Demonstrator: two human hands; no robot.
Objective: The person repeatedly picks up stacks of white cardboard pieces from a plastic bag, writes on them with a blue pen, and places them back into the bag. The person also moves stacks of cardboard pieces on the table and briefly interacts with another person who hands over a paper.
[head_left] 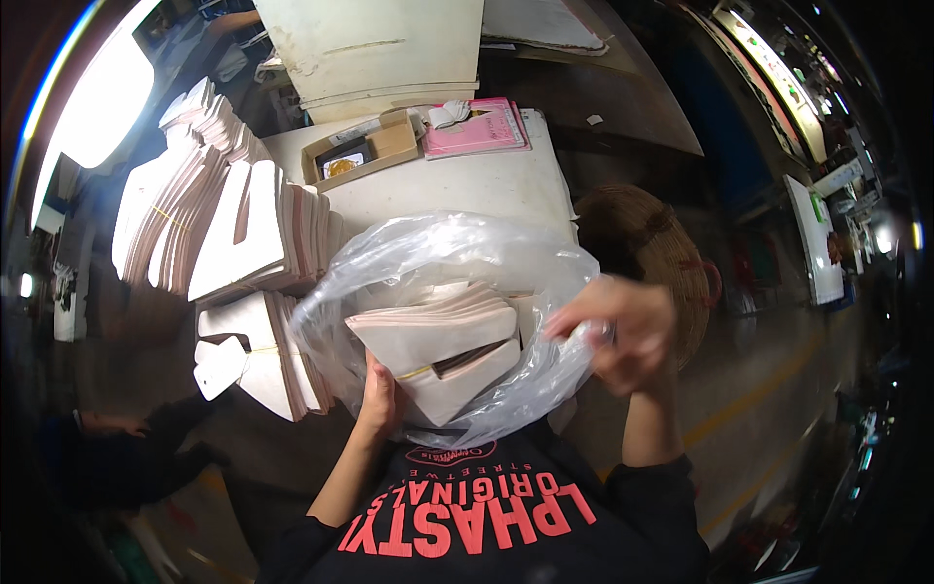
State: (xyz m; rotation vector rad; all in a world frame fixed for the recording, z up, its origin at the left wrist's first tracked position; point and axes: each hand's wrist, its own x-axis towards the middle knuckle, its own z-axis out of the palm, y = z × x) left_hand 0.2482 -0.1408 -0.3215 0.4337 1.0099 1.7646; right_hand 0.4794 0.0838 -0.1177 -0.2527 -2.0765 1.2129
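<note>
1. Bundle of pale, flat cut pieces (438, 336) is sitting in the mouth of a clear plastic bag (375, 251), in front of the person's chest; can't tell whether the desk is bearing its weight.
2. Thin yellow band (416, 373) is crossing the bundle near a dark slot.
3. Left hand (381, 397): thumb is lying along the bundle's left side, fingers are hiding behind; can't tell how far closed this grip is, or whether plastic is coming between.
4. Right hand (623, 336) is blurring; its grip is curling closed on the bag's right rim, bunching plastic.
5. Bag mouth is gaping wide around the bundle.
6. Left of bag: tall stacks of similar pieces (248, 229) are leaning together; a smaller banded stack (277, 355) is lying nearer the person.
7. Beyond bag, on the white desk (448, 190): open cardboard box (394, 144) is holding a dark item; pink booklet (486, 136) is lying just right of it, a small white piece (449, 115) resting on top.
8. Right of desk: wicker basket (676, 253) is standing.
</note>
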